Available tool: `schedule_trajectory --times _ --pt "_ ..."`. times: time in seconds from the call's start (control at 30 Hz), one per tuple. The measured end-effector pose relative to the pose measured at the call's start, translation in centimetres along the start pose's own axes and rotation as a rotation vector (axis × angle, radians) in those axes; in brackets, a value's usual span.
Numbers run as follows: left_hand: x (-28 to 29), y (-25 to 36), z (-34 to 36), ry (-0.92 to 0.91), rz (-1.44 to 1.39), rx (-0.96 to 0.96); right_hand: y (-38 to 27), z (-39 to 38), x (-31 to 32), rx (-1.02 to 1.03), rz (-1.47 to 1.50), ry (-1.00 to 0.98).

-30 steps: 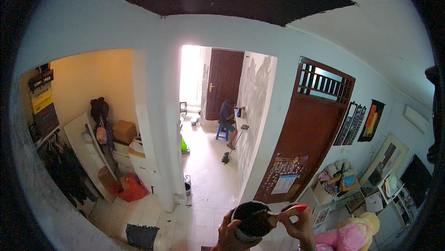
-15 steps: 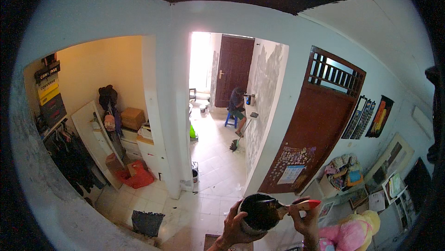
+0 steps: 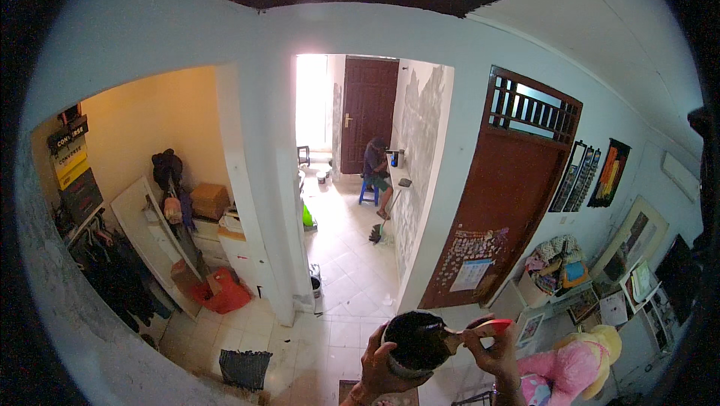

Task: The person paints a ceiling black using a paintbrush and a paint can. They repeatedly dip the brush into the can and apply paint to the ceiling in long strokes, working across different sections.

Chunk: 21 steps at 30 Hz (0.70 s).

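Note:
At the bottom centre, my left hand (image 3: 376, 367) is closed around a round container (image 3: 412, 346) with very dark paint inside, its open top facing up. My right hand (image 3: 487, 352) grips a paintbrush (image 3: 492, 327) with a red-tipped handle; its bristle end sits at the right rim of the container, partly in the dark paint.
Ahead, a person (image 3: 375, 163) sits on a blue stool (image 3: 368, 194) in a corridor beside a narrow shelf (image 3: 399, 173). At left, an alcove holds boxes, hanging clothes and a leaning white board (image 3: 142, 248). At right stand a brown door (image 3: 487, 203) and a pink plush toy (image 3: 566, 361).
The view has shifted, raising the room in the picture. My hands, container and brush have moved slightly right. The seated person's head and arms have shifted a little.

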<state>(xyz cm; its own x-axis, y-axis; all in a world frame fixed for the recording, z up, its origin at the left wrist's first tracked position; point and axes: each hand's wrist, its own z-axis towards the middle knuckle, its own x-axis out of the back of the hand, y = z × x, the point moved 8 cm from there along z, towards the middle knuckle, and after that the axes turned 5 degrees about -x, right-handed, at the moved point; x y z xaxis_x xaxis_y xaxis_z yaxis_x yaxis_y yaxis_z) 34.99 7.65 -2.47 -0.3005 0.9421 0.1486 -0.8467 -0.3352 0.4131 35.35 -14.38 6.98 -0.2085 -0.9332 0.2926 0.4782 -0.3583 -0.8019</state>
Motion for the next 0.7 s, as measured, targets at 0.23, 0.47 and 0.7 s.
schedule_trajectory --times 0.23,0.47,0.7 --pt "0.1 0.0 0.2 0.03 -0.051 0.0 -0.6 0.2 -0.3 0.181 -0.191 -0.087" --pt "-0.2 -0.7 -0.2 0.013 -0.004 0.005 2.4 0.9 0.4 0.011 0.174 -0.017" --pt "0.7 -0.5 3.6 0.056 -0.099 0.046 1.4 4.6 2.5 -0.098 0.233 0.208"
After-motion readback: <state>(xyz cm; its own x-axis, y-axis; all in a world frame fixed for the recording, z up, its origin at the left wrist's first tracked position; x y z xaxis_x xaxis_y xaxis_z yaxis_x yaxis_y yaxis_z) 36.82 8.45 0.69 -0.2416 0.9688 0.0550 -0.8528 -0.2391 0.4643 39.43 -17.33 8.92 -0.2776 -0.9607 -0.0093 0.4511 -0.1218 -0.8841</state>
